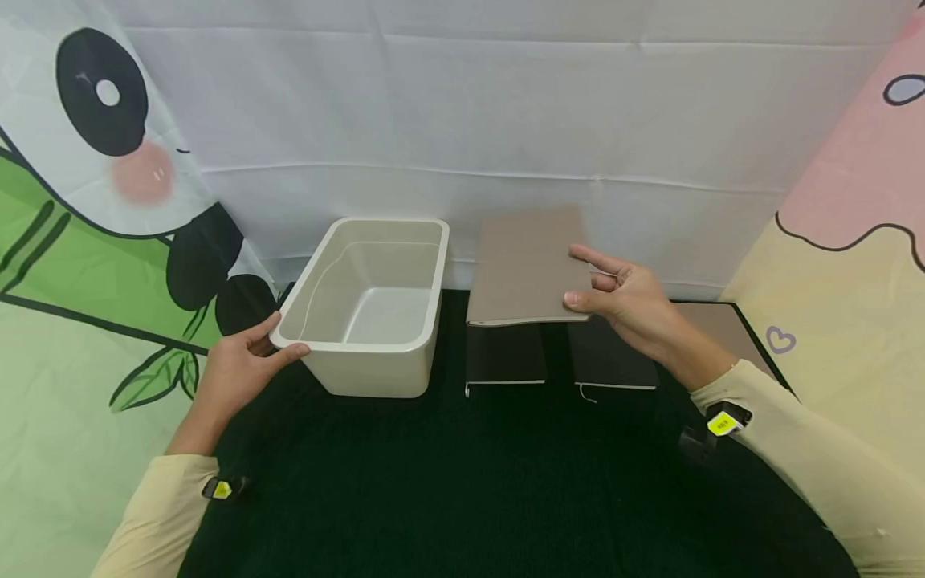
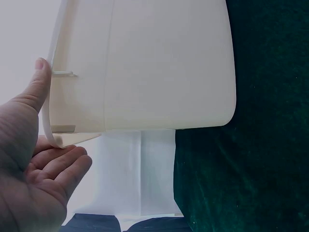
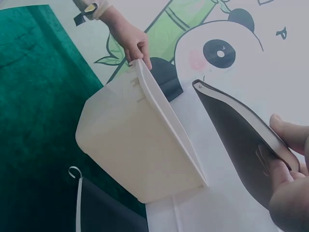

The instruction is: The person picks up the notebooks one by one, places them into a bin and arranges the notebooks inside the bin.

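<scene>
My left hand (image 1: 242, 365) pinches the near left corner of a cream plastic bin (image 1: 376, 369), thumb on the rim and fingers beneath it, as the left wrist view also shows. Inside, the bin's visible floor is bare. To its right, my right hand (image 1: 639, 309) grips a taupe notebook (image 1: 527, 269) by its right edge, thumb on one cover and fingers on the other. The notebook is raised above two black notebooks, a left one (image 1: 506, 357) and a right one (image 1: 614, 361). In the right wrist view, the raised notebook's (image 3: 236, 140) pages and dark underside show.
Another taupe notebook (image 1: 726, 329) with a dark edge lies at the right, partly behind my right forearm. A dark green cloth (image 1: 433, 482) covers the table. White fabric (image 1: 506, 112) hangs behind, with cartoon-printed cloth at both sides. Ribbon ends stick out from the black notebooks.
</scene>
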A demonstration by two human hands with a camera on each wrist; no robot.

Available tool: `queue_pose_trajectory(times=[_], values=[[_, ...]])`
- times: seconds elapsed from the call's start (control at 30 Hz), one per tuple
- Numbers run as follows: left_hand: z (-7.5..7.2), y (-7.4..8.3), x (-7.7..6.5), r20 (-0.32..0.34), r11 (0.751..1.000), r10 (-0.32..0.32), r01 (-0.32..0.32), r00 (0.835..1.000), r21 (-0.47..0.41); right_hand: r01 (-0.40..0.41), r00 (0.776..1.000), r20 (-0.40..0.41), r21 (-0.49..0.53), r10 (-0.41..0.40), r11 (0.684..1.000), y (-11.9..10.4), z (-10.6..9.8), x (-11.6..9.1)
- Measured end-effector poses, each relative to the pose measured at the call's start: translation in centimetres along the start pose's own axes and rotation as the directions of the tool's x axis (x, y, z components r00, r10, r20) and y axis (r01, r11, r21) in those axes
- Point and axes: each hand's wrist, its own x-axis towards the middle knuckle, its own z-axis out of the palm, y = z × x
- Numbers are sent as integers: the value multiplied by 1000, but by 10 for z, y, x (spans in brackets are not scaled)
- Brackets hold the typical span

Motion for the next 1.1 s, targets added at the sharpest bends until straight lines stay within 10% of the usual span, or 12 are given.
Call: queue_pose_trajectory(times=[1.1], values=[[0, 1, -1, -7, 1000, -3, 2, 1000, -31, 89, 996, 15, 110, -91, 990, 2, 113, 102]])
